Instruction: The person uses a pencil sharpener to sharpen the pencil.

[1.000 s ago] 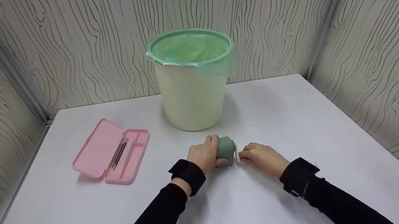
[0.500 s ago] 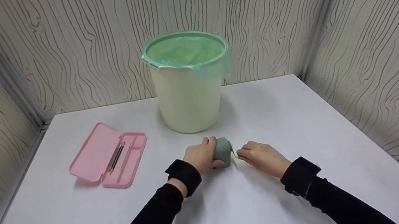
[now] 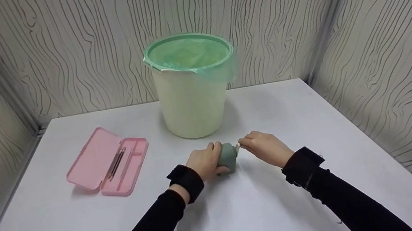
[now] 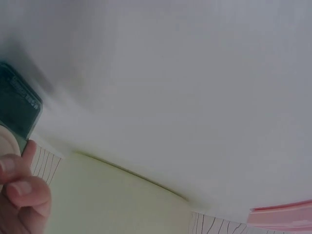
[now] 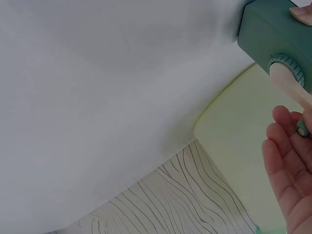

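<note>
A green hand-crank pencil sharpener [image 3: 227, 157] lies low over the white table in the head view, gripped from its left side by my left hand [image 3: 204, 162]. Its cream crank arm [image 5: 287, 85] slants out of a ribbed ring on the right face. My right hand [image 3: 267, 148] pinches the small green knob [image 5: 302, 128] at the crank's end, and its other fingers show in the right wrist view. A round cream part [image 4: 7, 141] sits on the sharpener's opposite face in the left wrist view, close above my left fingertips [image 4: 29, 191].
Behind the hands stands a tall pale-green bin [image 3: 193, 105] with a green rim and a thin plastic liner. On the left lies an open pink pencil case [image 3: 118, 187] with slim dark pencils [image 3: 117, 163] in it. Wood-grain patterned walls [image 3: 96, 46] enclose the table.
The crank has swung from pointing down to pointing up and right, and my right hand has risen with it. My left hand keeps its grip. The head view has shifted slightly.
</note>
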Tool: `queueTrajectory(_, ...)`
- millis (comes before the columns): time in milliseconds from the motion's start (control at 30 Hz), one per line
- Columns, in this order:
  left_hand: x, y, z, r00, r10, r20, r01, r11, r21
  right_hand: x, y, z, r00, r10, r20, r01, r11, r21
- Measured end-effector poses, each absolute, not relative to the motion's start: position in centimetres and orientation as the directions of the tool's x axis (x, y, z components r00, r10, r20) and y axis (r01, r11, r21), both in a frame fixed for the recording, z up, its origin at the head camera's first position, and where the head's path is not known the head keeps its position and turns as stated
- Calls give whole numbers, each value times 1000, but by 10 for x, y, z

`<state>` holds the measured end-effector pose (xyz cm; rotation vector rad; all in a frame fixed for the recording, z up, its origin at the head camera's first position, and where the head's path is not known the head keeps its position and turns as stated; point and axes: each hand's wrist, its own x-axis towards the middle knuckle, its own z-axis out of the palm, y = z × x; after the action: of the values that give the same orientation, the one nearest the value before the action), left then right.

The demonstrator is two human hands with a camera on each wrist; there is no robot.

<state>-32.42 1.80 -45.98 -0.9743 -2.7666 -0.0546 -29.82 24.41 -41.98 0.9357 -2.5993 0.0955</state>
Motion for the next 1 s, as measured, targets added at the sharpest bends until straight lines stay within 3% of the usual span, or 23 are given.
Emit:
queueTrajectory(467,-324,18,-458,-776,606,174,615,788,-6,-324,231,-413,-753,-591,291,-586,802,113)
queueTrajectory(633,-322,18,-461,-764,614,197,621,783,-34,-334,228,-424,-764,-578,287,-567,814,129)
queueTrajectory(800,-321,17,-463,-744,635,208,638,767,-63,-339,227,-444,-784,-587,200,-565,809,159)
queueTrajectory(1000,-325,13,-461,-738,631,239,637,769,-60,-341,226,-452,-807,-555,202,-545,832,104)
